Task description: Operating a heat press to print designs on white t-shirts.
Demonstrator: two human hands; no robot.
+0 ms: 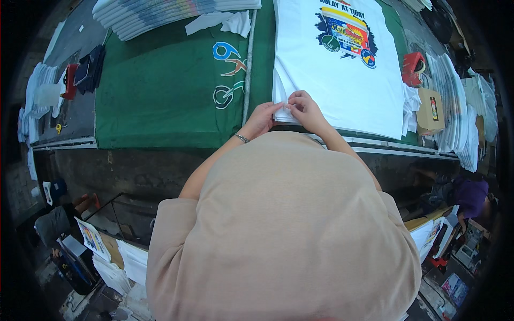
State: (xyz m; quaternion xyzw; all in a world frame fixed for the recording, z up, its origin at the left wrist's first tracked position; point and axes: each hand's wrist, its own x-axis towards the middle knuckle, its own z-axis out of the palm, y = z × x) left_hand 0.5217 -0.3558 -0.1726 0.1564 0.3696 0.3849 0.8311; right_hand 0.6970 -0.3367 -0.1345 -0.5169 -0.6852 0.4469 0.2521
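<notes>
White fabric forms the workpiece: a white shirt (332,93) laid flat at the upper centre-right of the frame, with a multicoloured print (350,35) near the top edge. Several layers of white cloth show along its left edge. The left hand (262,117), fitted with a bracelet (242,137) at the wrist, is positioned at the lower left corner of the shirt. Its thumb points right and touches the cloth; its remaining fingers are bent, with tips partly hidden, so whether they are clamped cannot be told. The right hand (306,111) is just beside it, on top of the shirt; its fingers are curled, with thumb and index finger brought together on the cloth close to the left thumb. The shirt rests on a green covering (171,112), which extends to the left of a narrow grey strip (248,69). A stack of folded white garments (160,16) is located at the upper left, with a white cloth piece (235,24) near its right end. At the right of the frame, a red tape dispenser (411,69) stands above a brown cardboard box (426,120), beside a second white stack (448,96).
</notes>
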